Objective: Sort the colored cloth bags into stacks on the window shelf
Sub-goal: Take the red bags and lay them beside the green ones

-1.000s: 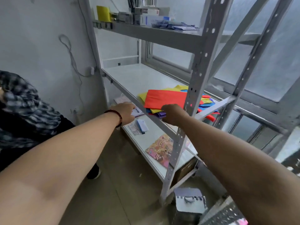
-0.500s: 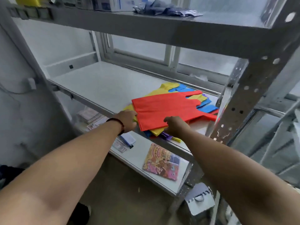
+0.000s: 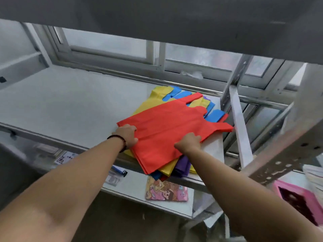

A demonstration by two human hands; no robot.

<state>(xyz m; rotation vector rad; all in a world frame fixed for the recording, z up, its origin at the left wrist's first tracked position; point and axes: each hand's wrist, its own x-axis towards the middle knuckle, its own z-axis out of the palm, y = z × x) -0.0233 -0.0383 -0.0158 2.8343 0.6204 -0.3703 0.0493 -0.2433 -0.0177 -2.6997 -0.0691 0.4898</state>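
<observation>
Both hands hold the red bag, topmost on the mixed pile at the right end of the window shelf: the left hand pinches its near left edge, the right hand curls on its near right edge. I judge the bag light, limp and slippery, best taken at two corners. Half a second earlier the hands sat at the pile's front; now they grip further in, and the camera is closer.

We have closed both hands on the red bag: left hand now grips its left edge, right hand pinches its near edge.
</observation>
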